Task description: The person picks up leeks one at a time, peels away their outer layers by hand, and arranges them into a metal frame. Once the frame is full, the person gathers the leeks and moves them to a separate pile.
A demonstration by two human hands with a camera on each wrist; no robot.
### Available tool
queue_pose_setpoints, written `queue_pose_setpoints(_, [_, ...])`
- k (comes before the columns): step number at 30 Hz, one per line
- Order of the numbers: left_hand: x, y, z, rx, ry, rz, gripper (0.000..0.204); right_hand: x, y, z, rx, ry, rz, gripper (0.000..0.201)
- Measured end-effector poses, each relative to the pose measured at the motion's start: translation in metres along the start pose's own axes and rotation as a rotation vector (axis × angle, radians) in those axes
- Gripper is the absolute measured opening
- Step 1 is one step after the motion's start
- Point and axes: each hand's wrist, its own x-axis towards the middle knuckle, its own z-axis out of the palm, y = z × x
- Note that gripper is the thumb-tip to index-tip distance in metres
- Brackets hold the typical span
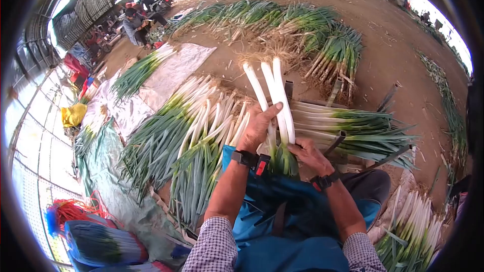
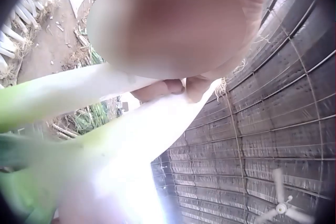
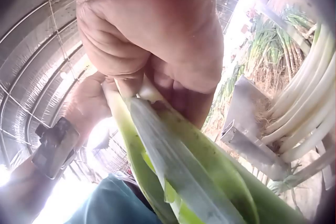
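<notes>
Three long green onions (image 1: 278, 88) stand upright before the blue apron, their white shanks up and stringy roots at the top. My left hand (image 1: 260, 127) grips the white shanks around mid-length, thumb across them. Lower down, my right hand (image 1: 310, 154) holds the stalks where white turns to green. The right wrist view shows its curled fingers (image 3: 181, 90) around the base of the green leaves (image 3: 184, 166). Close up in the left wrist view, the left hand (image 2: 173, 24) covers part of the pale shanks (image 2: 152, 129).
Heaps of green onions (image 1: 161, 131) lie at the left on cloth sheets. A metal-barred rack (image 1: 337, 142) holds another bundle (image 1: 348, 121) on the right. More piles (image 1: 322, 25) line the dirt floor ahead. Another person (image 1: 135, 26) squats at the far left.
</notes>
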Motion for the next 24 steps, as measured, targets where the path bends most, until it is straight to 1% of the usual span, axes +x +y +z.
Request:
queue_pose_setpoints(1, [-0.001,-0.006,-0.001,0.026,0.033,-0.008,0.02,0.0,0.006,0.001,-0.042,-0.012,0.048,0.029])
queue_pose_setpoints(2, [-0.001,-0.012,-0.003,0.051,0.065,-0.019,0.02,0.007,0.012,0.006,0.005,0.029,-0.034,0.03])
queue_pose_setpoints(3, [-0.003,-0.013,0.001,0.016,0.072,-0.009,0.019,0.009,0.011,0.014,0.052,0.076,-0.102,0.031])
queue_pose_setpoints(4, [-0.004,-0.012,0.005,0.055,0.071,0.001,0.02,0.001,0.007,0.02,0.094,0.137,-0.151,0.032])
queue_pose_setpoints(5, [-0.002,-0.012,0.008,0.086,0.057,0.002,0.02,0.003,0.006,0.019,-0.024,0.137,-0.097,0.036])
queue_pose_setpoints(6, [-0.007,-0.018,0.011,0.109,0.041,-0.007,0.02,0.007,0.017,0.021,0.048,0.171,-0.115,0.032])
queue_pose_setpoints(8, [-0.005,-0.019,0.013,0.09,0.02,-0.025,0.023,0.004,-0.007,0.019,0.239,0.165,-0.073,0.029])
queue_pose_setpoints(9, [-0.003,-0.02,0.012,0.013,0.014,-0.051,0.025,0.006,-0.005,0.009,0.259,0.156,-0.064,0.029])
queue_pose_setpoints(10, [-0.001,-0.019,0.009,0.018,-0.047,-0.049,0.025,0.01,0.0,0.005,0.288,0.138,-0.056,0.029])
queue_pose_setpoints(11, [-0.001,-0.022,0.007,-0.07,-0.024,-0.098,0.027,0.01,0.004,0.004,0.325,0.12,-0.043,0.03])
queue_pose_setpoints(12, [0.0,-0.025,0.009,-0.16,-0.003,-0.155,0.028,0.011,-0.001,0.0,0.299,0.063,0.005,0.031])
queue_pose_setpoints(14, [-0.003,-0.018,0.01,-0.176,-0.076,-0.166,0.033,0.01,-0.015,-0.016,0.243,-0.015,0.128,0.035])
queue_pose_setpoints(15, [0.002,-0.023,-0.004,-0.16,-0.169,-0.2,0.037,0.008,-0.012,-0.017,0.242,-0.063,0.143,0.037])
queue_pose_setpoints(16, [-0.006,-0.005,0.011,-0.209,-0.211,-0.164,0.037,0.01,-0.009,-0.018,0.235,-0.109,0.146,0.038])
queue_pose_setpoints(18, [-0.008,-0.001,0.015,-0.26,-0.268,-0.102,0.048,0.01,-0.018,-0.018,0.268,-0.15,0.047,0.038])
queue_pose_setpoints(19, [-0.01,0.001,0.016,-0.23,-0.285,-0.1,0.049,0.006,-0.023,-0.019,0.347,-0.179,0.102,0.036])
queue_pose_setpoints(20, [-0.012,0.004,0.018,-0.196,-0.294,-0.096,0.05,0.004,-0.022,-0.018,0.38,-0.194,0.109,0.036])
queue_pose_setpoints(21, [-0.015,0.007,0.023,-0.156,-0.286,-0.08,0.043,0.004,-0.018,-0.017,0.414,-0.212,0.115,0.036])
queue_pose_setpoints(23, [-0.018,0.009,0.03,-0.042,-0.183,-0.052,0.032,0.009,-0.006,-0.011,0.475,-0.253,0.099,0.039])
queue_pose_setpoints(24, [-0.018,0.01,0.033,0.017,-0.131,-0.031,0.027,0.012,-0.008,-0.005,0.442,-0.152,0.023,0.044])
